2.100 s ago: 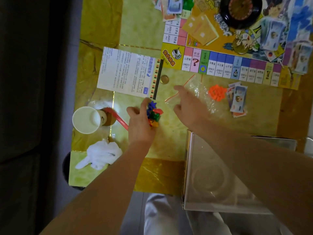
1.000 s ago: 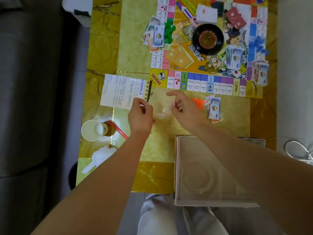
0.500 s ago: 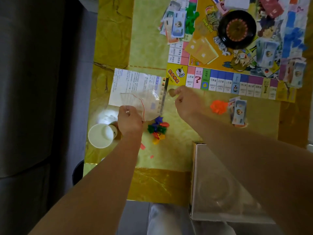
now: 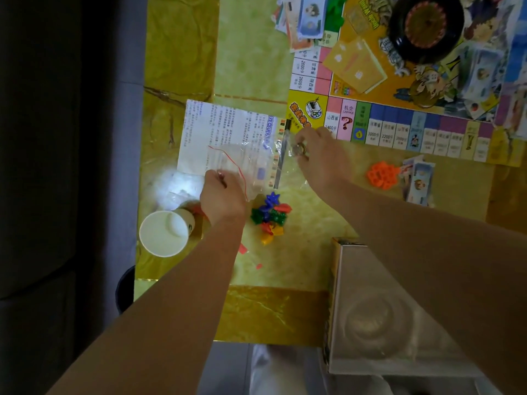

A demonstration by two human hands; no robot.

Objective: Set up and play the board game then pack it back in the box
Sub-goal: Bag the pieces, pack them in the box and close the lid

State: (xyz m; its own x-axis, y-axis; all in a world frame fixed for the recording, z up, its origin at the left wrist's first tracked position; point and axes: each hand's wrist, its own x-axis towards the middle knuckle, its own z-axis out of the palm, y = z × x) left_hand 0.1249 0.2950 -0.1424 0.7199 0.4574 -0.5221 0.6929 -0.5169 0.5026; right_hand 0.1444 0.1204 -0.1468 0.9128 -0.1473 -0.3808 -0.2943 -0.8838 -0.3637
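Two hands work a clear zip bag: L hand pinches its near corner, R hand pinches a small gold disc at the bag's far-right end; bag runs slantwise between them over the rules sheet; coloured tokens lie loose just right of the L wrist, closer to L hand than R.

Game board bottom row sqs, l. to r.: "山西省 2400", then "机会 CHANCE" w/ big red "?", further on "3000", "2200". Left col. sqs: "2600" twice, one prob. "陕西省" (blurry). Instruction sheet: dense Chinese print, too small to read.
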